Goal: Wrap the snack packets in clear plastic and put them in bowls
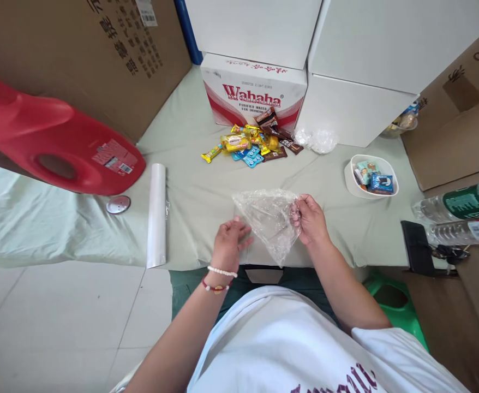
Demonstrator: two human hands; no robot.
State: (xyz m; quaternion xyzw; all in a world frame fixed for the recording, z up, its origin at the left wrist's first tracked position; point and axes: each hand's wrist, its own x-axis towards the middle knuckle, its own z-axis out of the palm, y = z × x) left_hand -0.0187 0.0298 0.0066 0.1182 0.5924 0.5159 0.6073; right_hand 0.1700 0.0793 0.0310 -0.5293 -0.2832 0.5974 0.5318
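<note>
A clear plastic bag (269, 218) hangs crumpled just above the pale green cloth (198, 185), right in front of me. My right hand (310, 218) pinches the bag's right edge, fingers closed on it. My left hand (228, 240) rests at the bag's left side with its fingers stretched toward the plastic, touching or nearly touching it. A pile of wrapped snacks (253, 143) lies farther back, in front of a Wahaha carton (252, 94).
A white roll of bags (156, 214) lies at left beside a small metal lid (118, 204) and a red jug (55, 144). A white bowl of packets (371, 176) sits at right. Water bottles (460, 215), cardboard and white boxes surround the cloth. A green stool (399, 305) stands by my right side.
</note>
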